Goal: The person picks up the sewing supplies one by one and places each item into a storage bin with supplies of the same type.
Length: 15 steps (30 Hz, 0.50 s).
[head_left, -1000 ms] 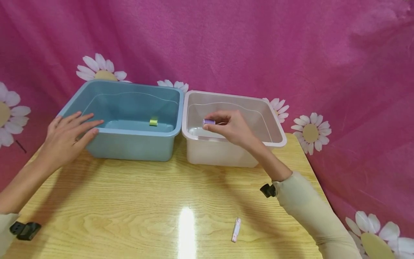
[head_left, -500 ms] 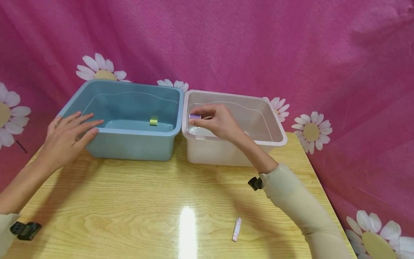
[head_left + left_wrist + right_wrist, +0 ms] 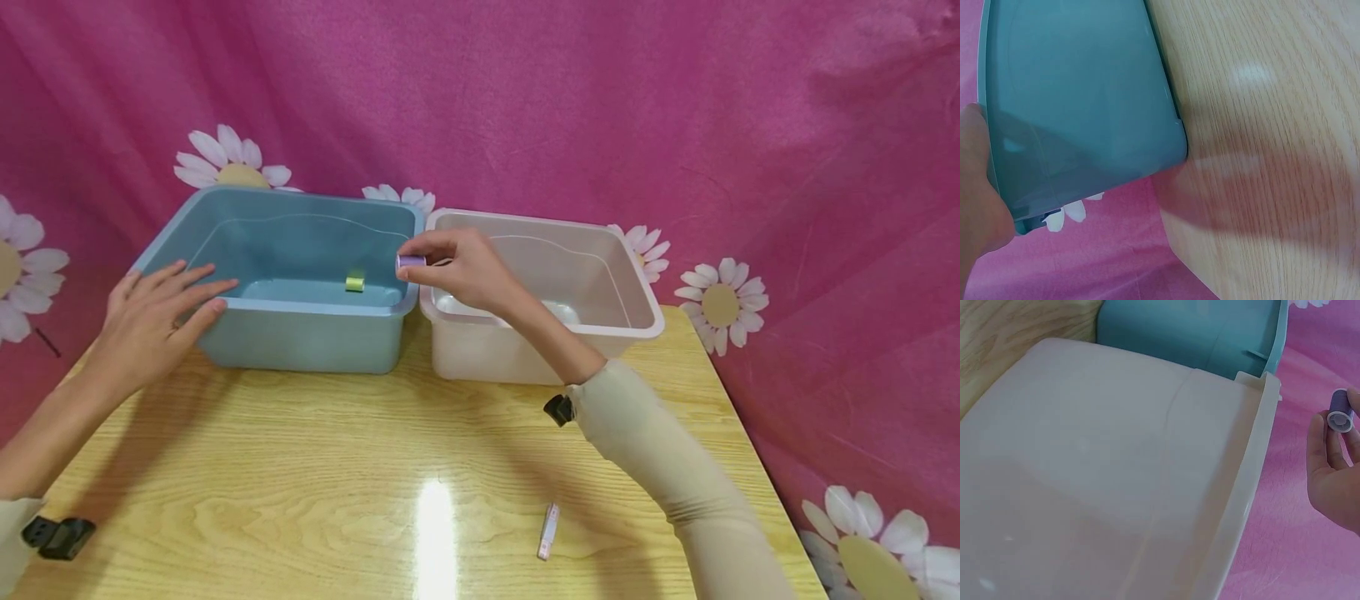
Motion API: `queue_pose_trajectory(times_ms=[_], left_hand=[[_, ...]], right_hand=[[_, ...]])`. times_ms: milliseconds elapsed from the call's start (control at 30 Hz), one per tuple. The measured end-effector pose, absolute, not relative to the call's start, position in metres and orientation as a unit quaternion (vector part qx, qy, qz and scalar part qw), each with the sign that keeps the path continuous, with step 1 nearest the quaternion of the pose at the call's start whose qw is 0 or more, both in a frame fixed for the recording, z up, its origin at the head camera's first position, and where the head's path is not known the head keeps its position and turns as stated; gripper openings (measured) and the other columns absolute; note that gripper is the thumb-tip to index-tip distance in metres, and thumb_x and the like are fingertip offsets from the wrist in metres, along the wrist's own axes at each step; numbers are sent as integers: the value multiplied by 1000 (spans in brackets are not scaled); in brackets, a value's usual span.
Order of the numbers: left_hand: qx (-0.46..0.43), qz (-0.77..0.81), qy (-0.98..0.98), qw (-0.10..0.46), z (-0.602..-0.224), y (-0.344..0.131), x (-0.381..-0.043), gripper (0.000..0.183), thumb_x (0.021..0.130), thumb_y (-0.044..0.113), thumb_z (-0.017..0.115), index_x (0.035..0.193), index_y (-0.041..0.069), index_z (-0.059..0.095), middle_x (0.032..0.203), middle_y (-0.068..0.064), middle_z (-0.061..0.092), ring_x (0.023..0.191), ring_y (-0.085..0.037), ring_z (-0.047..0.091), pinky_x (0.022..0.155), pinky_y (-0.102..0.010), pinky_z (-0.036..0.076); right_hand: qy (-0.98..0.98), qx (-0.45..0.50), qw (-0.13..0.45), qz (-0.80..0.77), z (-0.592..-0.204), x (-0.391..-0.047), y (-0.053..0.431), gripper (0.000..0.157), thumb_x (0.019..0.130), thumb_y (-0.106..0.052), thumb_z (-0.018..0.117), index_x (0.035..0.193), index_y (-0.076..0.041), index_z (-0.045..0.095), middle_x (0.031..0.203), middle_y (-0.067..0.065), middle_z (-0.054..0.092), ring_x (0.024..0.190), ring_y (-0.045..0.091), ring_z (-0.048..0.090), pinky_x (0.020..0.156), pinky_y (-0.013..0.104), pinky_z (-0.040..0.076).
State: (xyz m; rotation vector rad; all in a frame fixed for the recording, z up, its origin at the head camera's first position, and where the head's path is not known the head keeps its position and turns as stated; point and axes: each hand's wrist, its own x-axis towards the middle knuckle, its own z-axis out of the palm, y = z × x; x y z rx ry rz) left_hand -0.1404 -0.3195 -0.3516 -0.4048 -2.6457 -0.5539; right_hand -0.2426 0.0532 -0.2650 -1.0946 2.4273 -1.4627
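Note:
A purple spool of thread (image 3: 410, 262) is pinched between the thumb and fingers of my right hand (image 3: 468, 268), above the spot where the two bins meet. In the right wrist view the spool (image 3: 1340, 411) shows its hollow white end. My left hand (image 3: 153, 321) lies with spread fingers over the front left rim of the blue bin (image 3: 307, 342); in the left wrist view part of that hand (image 3: 979, 187) is at the rim. Inside the blue bin lies a yellow-green spool of thread (image 3: 355, 284). The pale pinkish bin (image 3: 510, 354) stands just to the right.
On the wooden table (image 3: 315, 467), near the front, lies a small folded strip with pink-marked ends (image 3: 548, 532), perhaps a measuring tape. A pink curtain (image 3: 525, 100) with daisies hangs behind and at both sides.
My right hand has carried the purple spool leftward, from over the pale bin to the blue bin's right rim. The left hand has stayed in place.

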Motion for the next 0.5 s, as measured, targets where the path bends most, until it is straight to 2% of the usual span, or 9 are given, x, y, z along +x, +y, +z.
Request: queue_pose_trajectory(times_ms=[267,500], left_hand=[[-142,-199,-949,200,-352,-321,-140,39,105,33,51,135,11,63,146,-24,47,142,-43,29,111,-67,1],[-141,-202,-948,204,-352,-320,-140,39,105,34,52,135,11,64,146,-23,48,142,-43,29,111,-67,1]], right_hand=[[794,-382,56,-469,-267,-247,36,22,88,-14,79,108,-4,77,92,-1,74,85,12,68,77,28,53],[812,-377,57,-442,-268,-251,23,26,89,-21,78,111,-8,77,97,-5,73,88,9,65,81,24,50]])
